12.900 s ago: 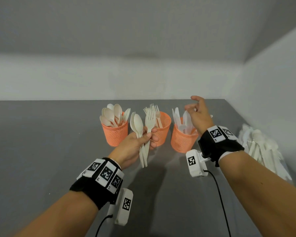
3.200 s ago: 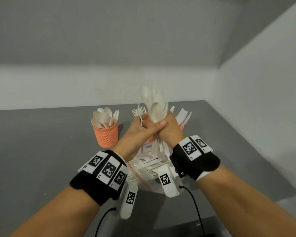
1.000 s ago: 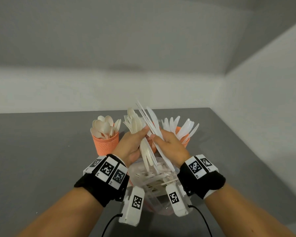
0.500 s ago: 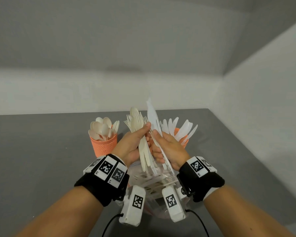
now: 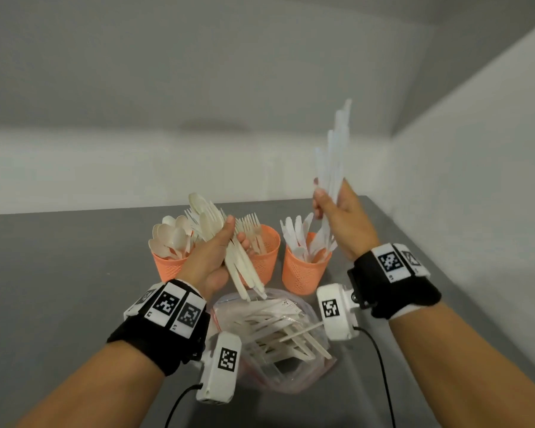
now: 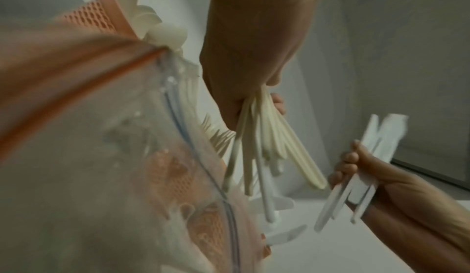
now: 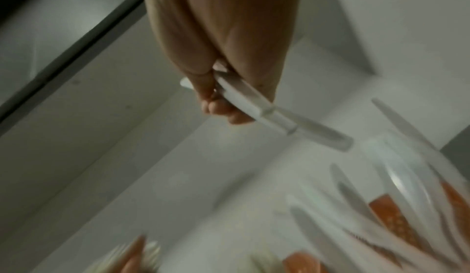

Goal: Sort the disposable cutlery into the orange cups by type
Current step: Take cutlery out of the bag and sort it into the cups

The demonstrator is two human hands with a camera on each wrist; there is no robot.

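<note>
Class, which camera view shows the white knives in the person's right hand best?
The head view: the white knives rise upright from the right hand. The left wrist view shows them blurred beyond the other bundle; the right wrist view shows only their handles, blurred.

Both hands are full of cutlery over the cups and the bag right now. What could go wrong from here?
1. The left hand grips a mixed bundle of spoons and forks fanned out loosely; one may slip back into the plastic bag.
2. The right hand holds white knives high above the knife cup, already crowded with splayed knives; lowering them might snag or tip it.
3. The three cups stand close together, so pieces could land in the wrong cup.
</note>
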